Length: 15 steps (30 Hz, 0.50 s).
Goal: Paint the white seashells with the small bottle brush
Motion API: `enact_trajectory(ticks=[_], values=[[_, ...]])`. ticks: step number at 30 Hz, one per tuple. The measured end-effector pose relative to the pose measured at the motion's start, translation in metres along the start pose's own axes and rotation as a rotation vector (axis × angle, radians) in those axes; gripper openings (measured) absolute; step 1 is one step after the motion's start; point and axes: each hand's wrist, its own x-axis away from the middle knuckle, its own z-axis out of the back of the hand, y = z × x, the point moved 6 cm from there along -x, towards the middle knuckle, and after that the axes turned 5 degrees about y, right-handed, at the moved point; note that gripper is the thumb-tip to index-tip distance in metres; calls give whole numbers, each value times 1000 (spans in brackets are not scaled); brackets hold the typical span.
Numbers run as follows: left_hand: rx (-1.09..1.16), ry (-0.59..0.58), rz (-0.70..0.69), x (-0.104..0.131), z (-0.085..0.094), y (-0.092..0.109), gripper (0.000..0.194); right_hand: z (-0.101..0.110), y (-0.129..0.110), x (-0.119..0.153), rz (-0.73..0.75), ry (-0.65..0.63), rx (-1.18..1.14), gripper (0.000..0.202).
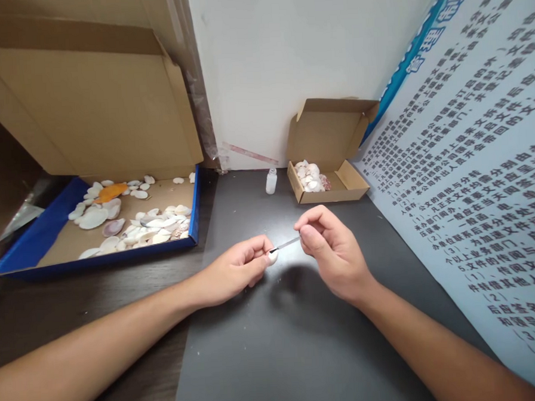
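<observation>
Between the thumb and fingers of my left hand (pixel 241 266) is a small white shell (pixel 273 257), mostly covered by the fingertips. My right hand (pixel 333 254) pinches a thin brush (pixel 286 244) with a slim pale stem; its handle end is hidden in the fingers. The brush's dark tip points left and meets the shell's upper edge, though I cannot tell how firmly it touches. Both hands are above the dark grey tabletop (pixel 240 357). Beyond them stands a small white bottle (pixel 271 181), upright and without a cap.
At the left, a blue-edged cardboard box (pixel 118 251) holds many loose shells (pixel 156 225) and an orange piece (pixel 111 192). A smaller open carton (pixel 332 195) with shells (pixel 310 175) stands at the back right. A printed panel (pixel 485 171) slants along the right side.
</observation>
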Motion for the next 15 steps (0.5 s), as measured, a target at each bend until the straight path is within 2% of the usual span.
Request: enact_trajectory(ticks=[7, 11, 15], values=[[25, 16, 8, -1, 0, 3, 32, 4, -2, -3, 19, 35, 79, 13], [78, 38, -9, -3, 1, 6, 31, 10, -5, -3, 50, 123, 165, 10], [151, 62, -18, -6, 3, 7, 34, 8, -6, -3, 53, 76, 193, 11]])
